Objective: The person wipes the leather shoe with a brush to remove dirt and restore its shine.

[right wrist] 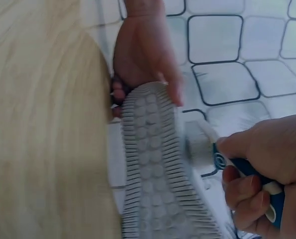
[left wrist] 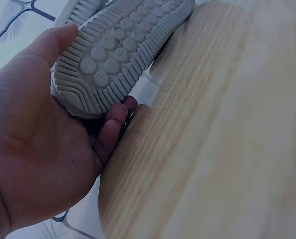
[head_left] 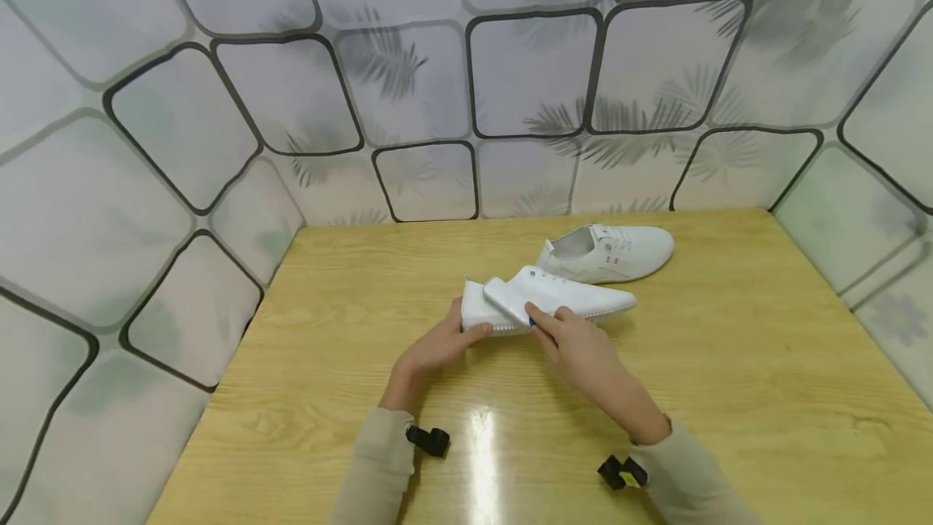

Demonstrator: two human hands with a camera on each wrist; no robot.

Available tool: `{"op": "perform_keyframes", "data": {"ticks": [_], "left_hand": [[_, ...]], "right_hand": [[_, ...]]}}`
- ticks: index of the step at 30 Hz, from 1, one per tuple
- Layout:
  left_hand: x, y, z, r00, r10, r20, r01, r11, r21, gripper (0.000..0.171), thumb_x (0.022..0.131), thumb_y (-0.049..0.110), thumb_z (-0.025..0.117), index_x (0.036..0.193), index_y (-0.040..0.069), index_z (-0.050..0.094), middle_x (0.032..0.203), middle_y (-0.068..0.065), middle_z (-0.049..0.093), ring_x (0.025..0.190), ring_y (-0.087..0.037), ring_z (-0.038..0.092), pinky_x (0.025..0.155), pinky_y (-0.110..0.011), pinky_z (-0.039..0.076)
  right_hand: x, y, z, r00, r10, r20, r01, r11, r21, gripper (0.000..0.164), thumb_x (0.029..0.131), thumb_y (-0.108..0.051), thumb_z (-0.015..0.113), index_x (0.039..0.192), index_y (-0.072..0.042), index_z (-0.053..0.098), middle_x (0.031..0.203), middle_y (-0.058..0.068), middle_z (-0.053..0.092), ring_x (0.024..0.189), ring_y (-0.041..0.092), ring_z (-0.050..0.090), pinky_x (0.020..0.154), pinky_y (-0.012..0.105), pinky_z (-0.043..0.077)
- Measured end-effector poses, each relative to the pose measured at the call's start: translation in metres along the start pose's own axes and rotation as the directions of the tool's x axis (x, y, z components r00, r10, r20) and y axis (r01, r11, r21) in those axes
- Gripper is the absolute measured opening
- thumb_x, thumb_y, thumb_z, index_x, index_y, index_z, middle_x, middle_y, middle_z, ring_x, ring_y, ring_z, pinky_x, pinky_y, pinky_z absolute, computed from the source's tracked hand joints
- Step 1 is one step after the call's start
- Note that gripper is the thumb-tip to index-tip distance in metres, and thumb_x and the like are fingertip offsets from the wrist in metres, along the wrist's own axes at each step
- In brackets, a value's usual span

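walls (head_left: 534,75): pale, dark-outlined block pattern; table (head_left: 277,428): yellow woodgrain, glare streak (head_left: 483,460)

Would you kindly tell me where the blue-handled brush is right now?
In the right wrist view, the brush is right of centre, gripped by the right hand, its bristles beside the held shoe.

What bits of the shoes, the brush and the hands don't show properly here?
- Toe of the held shoe: cut off by the top edge in the left wrist view.
- Most fingers of the left hand: hidden behind that shoe in the head view.
- Part of the brush: covered by the right hand in the right wrist view.
- Tiny marks on the other shoe: too small to read in the head view.
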State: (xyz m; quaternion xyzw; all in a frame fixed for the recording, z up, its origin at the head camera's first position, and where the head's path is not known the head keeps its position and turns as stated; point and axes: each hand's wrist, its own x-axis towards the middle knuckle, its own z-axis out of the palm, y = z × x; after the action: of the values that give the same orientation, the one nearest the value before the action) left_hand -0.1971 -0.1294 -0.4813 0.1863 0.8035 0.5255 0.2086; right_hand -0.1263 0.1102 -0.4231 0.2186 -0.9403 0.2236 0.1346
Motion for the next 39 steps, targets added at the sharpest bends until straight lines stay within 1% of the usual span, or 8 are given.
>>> {"op": "perform_keyframes", "data": {"ticks": [10, 15, 18, 21, 25, 27, 32, 39], "left_hand": [[0.004, 0.003, 0.003, 1.000, -0.001, 0.021, 0.001, 1.000, -0.029, 0.088, 0.098, 0.045, 0.059, 0.157, 0.008, 0.005, 0.148, -0.016, 0.032, 0.128, -0.025, 0.043, 0.106, -0.044, 0.038], [0.005, 0.002, 0.004, 1.000, -0.003, 0.013, 0.003, 0.999, -0.038, 0.088, 0.097, 0.045, 0.061, 0.156, 0.009, 0.007, 0.152, -0.015, 0.027, 0.135, -0.024, 0.039, 0.110, -0.045, 0.035], [0.005, 0.000, 0.003, 1.000, -0.006, 0.016, 0.007, 0.999, -0.034, 0.089, 0.096, 0.048, 0.060, 0.157, 0.010, 0.007, 0.153, -0.015, 0.028, 0.135, -0.024, 0.038, 0.111, -0.045, 0.033], [-0.002, -0.004, -0.001, 1.000, -0.027, -0.008, 0.027, 0.999, -0.022, 0.092, 0.097, 0.050, 0.059, 0.157, 0.010, 0.004, 0.152, -0.016, 0.030, 0.134, -0.026, 0.040, 0.111, -0.047, 0.033], [-0.018, -0.009, -0.010, 0.997, -0.053, -0.051, 0.052, 0.998, -0.019, 0.091, 0.098, 0.046, 0.060, 0.157, 0.010, 0.002, 0.154, -0.016, 0.027, 0.138, -0.026, 0.037, 0.112, -0.049, 0.031], [-0.021, -0.009, -0.012, 0.997, -0.050, -0.052, 0.049, 0.999, -0.020, 0.090, 0.098, 0.046, 0.060, 0.157, 0.010, 0.002, 0.155, -0.016, 0.025, 0.139, -0.027, 0.035, 0.113, -0.049, 0.030], [-0.010, -0.006, -0.007, 1.000, -0.022, -0.016, 0.022, 1.000, -0.021, 0.093, 0.097, 0.050, 0.059, 0.158, 0.010, 0.001, 0.154, -0.016, 0.027, 0.137, -0.025, 0.037, 0.113, -0.047, 0.030], [0.003, -0.003, 0.001, 1.000, 0.002, 0.008, -0.002, 0.999, -0.046, 0.089, 0.097, 0.044, 0.061, 0.157, 0.011, 0.003, 0.154, -0.015, 0.023, 0.137, -0.024, 0.036, 0.113, -0.045, 0.031]], "right_hand": [[-0.005, -0.003, -0.001, 0.997, 0.071, -0.006, -0.071, 0.995, -0.063, 0.036, 0.096, -0.014, 0.066, 0.131, -0.009, 0.066, 0.071, 0.003, 0.050, 0.050, 0.011, 0.037, 0.045, 0.026, 0.034], [-0.005, -0.002, 0.002, 0.999, 0.027, 0.035, -0.026, 1.000, -0.009, 0.037, 0.096, -0.013, 0.065, 0.133, -0.007, 0.064, 0.072, 0.004, 0.052, 0.053, 0.010, 0.038, 0.047, 0.024, 0.035], [-0.006, -0.004, 0.001, 0.998, 0.066, 0.006, -0.066, 0.998, -0.008, 0.035, 0.095, -0.012, 0.067, 0.130, -0.008, 0.066, 0.070, 0.003, 0.051, 0.052, 0.010, 0.038, 0.047, 0.025, 0.035], [-0.001, -0.008, 0.005, 0.997, 0.078, 0.003, -0.078, 0.997, -0.008, 0.035, 0.096, -0.013, 0.066, 0.131, -0.008, 0.065, 0.070, 0.003, 0.048, 0.052, 0.011, 0.036, 0.047, 0.025, 0.035], [0.007, -0.018, 0.013, 0.996, -0.015, 0.091, 0.008, 0.998, 0.069, 0.036, 0.100, -0.016, 0.060, 0.135, -0.007, 0.061, 0.074, 0.004, 0.053, 0.055, 0.009, 0.039, 0.049, 0.022, 0.036], [0.008, -0.019, 0.011, 0.993, -0.015, 0.118, 0.005, 0.996, 0.089, 0.036, 0.100, -0.016, 0.060, 0.135, -0.008, 0.062, 0.075, 0.003, 0.054, 0.056, 0.010, 0.040, 0.050, 0.023, 0.037], [0.003, -0.008, 0.003, 0.992, 0.091, 0.083, -0.094, 0.995, 0.030, 0.039, 0.098, -0.013, 0.063, 0.136, -0.008, 0.060, 0.075, 0.003, 0.052, 0.057, 0.012, 0.041, 0.052, 0.027, 0.038], [-0.002, 0.001, -0.004, 0.982, 0.047, 0.185, -0.061, 0.996, 0.068, 0.050, 0.101, -0.015, 0.058, 0.148, -0.008, 0.046, 0.067, -0.001, 0.051, 0.055, 0.009, 0.040, 0.052, 0.025, 0.037]]}}
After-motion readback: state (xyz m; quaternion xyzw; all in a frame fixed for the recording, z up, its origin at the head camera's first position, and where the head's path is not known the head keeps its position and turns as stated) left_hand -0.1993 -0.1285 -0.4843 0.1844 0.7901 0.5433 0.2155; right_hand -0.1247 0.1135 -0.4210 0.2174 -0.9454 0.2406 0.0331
